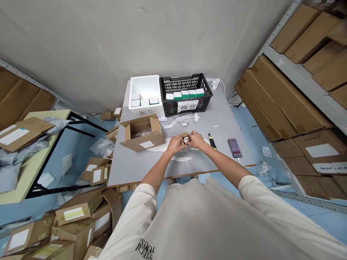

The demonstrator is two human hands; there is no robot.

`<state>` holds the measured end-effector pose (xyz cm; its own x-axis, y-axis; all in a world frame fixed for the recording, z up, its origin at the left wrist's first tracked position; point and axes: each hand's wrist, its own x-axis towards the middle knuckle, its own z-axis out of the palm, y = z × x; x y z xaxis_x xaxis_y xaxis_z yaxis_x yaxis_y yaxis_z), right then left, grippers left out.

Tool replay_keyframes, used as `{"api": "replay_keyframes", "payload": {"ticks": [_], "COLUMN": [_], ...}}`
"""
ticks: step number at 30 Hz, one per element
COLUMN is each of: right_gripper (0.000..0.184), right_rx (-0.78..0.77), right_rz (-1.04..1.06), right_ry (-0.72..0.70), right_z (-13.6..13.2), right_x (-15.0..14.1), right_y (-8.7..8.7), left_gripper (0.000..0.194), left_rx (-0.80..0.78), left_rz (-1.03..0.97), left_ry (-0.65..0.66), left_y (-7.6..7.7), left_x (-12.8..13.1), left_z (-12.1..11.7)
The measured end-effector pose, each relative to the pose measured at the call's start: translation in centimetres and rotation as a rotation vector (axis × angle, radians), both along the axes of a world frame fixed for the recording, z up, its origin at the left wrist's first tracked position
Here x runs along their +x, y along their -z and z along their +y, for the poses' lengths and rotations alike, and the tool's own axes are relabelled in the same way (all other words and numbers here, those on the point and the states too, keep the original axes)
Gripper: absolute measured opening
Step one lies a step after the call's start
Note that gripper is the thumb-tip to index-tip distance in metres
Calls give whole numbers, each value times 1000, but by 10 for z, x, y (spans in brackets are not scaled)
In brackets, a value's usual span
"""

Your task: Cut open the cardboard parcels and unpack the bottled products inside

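Note:
Over the front middle of the table, my left hand [175,144] and my right hand [196,139] grip one small item [185,139] from opposite sides. It has a tan top edge and a pale middle, with some green and pink below. Fingers cover much of it, so its kind is unclear. Just left of my left hand stands an open cardboard box [150,139] with clear plastic wrap inside. A white paper strip [181,159] lies in front of my hands. To the right of my right hand lies a black and yellow utility knife [212,141].
At the back, a white foam box [145,86] and a black plastic crate [187,79] hold several small white-and-green boxes. A phone [234,148] with a cable lies right. Clear wrap [184,118] and paper scraps lie mid-table. Shelved cartons [279,97] flank the right; boxes [78,206] crowd the left floor.

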<state>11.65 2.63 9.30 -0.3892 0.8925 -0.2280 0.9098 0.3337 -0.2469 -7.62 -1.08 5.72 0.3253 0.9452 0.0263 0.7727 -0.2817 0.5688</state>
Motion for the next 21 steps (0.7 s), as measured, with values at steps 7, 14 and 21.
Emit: {"api": "replay_keyframes", "payload": {"ticks": [7, 14, 21], "right_gripper": [31, 45, 36], "right_rx": [-58, -90, -88], "right_rz": [-133, -196, -178], "right_ry": [44, 92, 87], "right_z": [12, 17, 14], "right_x": [-21, -34, -36], "right_y": [-1, 0, -8], "left_gripper": [32, 39, 60], "left_rx": [10, -92, -115], "left_rz": [-5, -123, -231], "left_ry": [-78, -107, -136], "left_y": [1, 7, 5], "left_x": [1, 1, 2], "left_z": [-7, -8, -13]}}
